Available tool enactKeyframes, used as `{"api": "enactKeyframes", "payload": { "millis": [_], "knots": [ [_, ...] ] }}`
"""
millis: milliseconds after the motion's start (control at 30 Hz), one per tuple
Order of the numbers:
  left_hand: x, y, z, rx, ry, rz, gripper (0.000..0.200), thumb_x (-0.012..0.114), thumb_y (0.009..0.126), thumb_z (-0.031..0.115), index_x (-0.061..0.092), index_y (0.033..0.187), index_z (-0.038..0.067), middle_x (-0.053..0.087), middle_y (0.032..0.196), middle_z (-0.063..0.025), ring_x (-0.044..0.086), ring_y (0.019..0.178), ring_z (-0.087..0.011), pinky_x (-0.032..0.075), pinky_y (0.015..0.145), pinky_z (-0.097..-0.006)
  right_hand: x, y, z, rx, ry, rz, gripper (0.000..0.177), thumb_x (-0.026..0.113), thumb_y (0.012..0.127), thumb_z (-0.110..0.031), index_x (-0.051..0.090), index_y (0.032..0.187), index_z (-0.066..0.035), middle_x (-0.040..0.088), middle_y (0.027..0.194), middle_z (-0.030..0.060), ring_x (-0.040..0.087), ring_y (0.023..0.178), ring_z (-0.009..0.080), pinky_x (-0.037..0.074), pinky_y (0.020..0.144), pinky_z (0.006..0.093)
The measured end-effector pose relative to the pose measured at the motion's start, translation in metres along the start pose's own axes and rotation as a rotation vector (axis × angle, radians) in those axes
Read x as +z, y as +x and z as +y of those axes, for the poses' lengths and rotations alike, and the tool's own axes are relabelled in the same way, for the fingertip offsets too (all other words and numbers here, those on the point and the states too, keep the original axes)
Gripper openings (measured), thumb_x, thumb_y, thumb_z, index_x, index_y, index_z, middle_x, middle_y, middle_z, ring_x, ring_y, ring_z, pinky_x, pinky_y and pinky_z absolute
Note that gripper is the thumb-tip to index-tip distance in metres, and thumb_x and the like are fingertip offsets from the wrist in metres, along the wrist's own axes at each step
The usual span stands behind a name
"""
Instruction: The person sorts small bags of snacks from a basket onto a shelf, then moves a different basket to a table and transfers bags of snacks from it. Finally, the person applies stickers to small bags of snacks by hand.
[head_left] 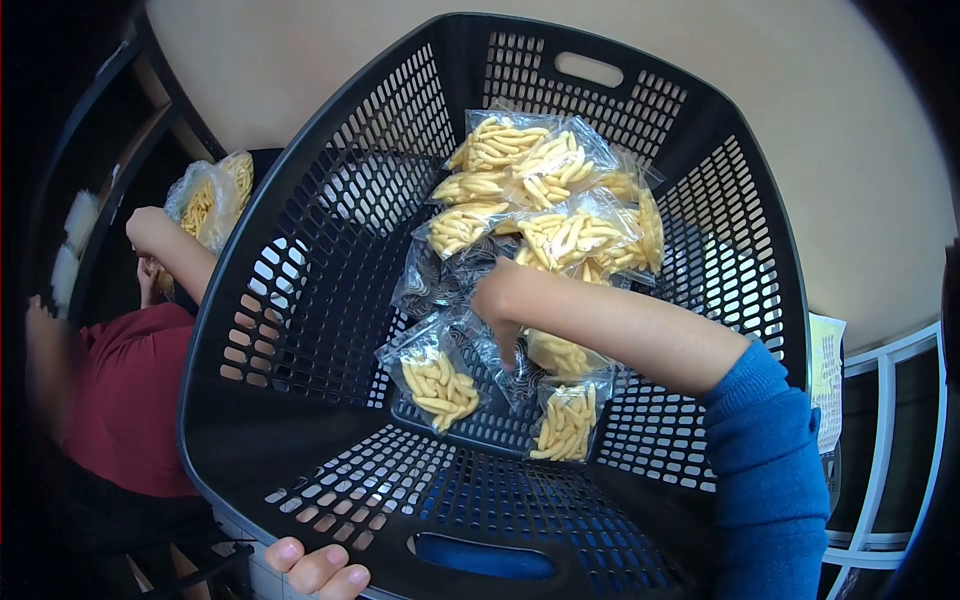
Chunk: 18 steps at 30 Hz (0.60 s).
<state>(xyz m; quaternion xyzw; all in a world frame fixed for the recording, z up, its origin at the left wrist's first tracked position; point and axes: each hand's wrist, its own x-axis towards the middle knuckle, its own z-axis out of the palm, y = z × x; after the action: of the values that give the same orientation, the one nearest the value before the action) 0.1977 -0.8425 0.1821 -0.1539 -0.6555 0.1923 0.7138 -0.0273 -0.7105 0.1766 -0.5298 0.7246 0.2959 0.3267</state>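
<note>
A large black plastic laundry basket with slotted walls fills most of the head view. My left hand is closed over its near rim at the bottom left, fingertips showing. Deep inside the basket, my right hand points its fingers down, closed at a clear bag of dark swirled snacks; the thumb is hidden. Another bag of dark swirls lies to its left. Clear bags of pale yellow finger-shaped snacks are heaped behind the hand. Two more yellow bags lie nearer me.
At the left, another person in a dark red shirt reaches toward a large plastic bag of yellow snacks. A beige wall stands behind the basket. At the right are a white metal rack and a printed sheet.
</note>
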Motion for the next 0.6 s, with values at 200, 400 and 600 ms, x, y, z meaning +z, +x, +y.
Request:
{"api": "enactKeyframes", "payload": {
  "millis": [200, 400, 600],
  "knots": [
    [0.006, 0.005, 0.003, -0.043, -0.042, 0.042, 0.037, 0.029, 0.082, 0.047, 0.035, 0.114, 0.028, 0.035, 0.094, -0.0002, 0.037, 0.086, -0.0141, 0.034, 0.083, -0.0356, 0.056, 0.034, -0.033, 0.017, -0.302, -0.268, 0.055, 0.063, 0.062, -0.049, 0.054, 0.106, -0.018, 0.051, 0.109, -0.0023, 0.045, 0.098, 0.0193, 0.030, 0.080, 0.0428],
    [0.019, 0.027, 0.007, -0.188, -0.190, 0.105, 0.026, 0.033, 0.084, 0.039, 0.045, 0.097, 0.021, 0.043, 0.089, 0.0060, 0.042, 0.082, -0.0092, 0.033, 0.083, -0.0320, 0.103, 0.109, -0.037, 0.267, -0.440, -0.473, 0.043, 0.052, 0.071, -0.045, 0.054, 0.103, -0.017, 0.052, 0.103, -0.0008, 0.043, 0.089, 0.0175, 0.027, 0.075, 0.0418],
    [0.020, 0.031, 0.006, -0.277, -0.282, 0.130, 0.025, 0.036, 0.086, 0.034, 0.052, 0.087, 0.016, 0.049, 0.086, 0.0099, 0.046, 0.080, -0.0060, 0.032, 0.082, -0.0297, 0.049, 0.021, 0.013, 0.456, -0.567, -0.773, 0.029, 0.051, 0.076, -0.027, 0.055, 0.099, -0.010, 0.054, 0.095, 0.0011, 0.047, 0.086, 0.0171, 0.032, 0.079, 0.0355]
  ]
}}
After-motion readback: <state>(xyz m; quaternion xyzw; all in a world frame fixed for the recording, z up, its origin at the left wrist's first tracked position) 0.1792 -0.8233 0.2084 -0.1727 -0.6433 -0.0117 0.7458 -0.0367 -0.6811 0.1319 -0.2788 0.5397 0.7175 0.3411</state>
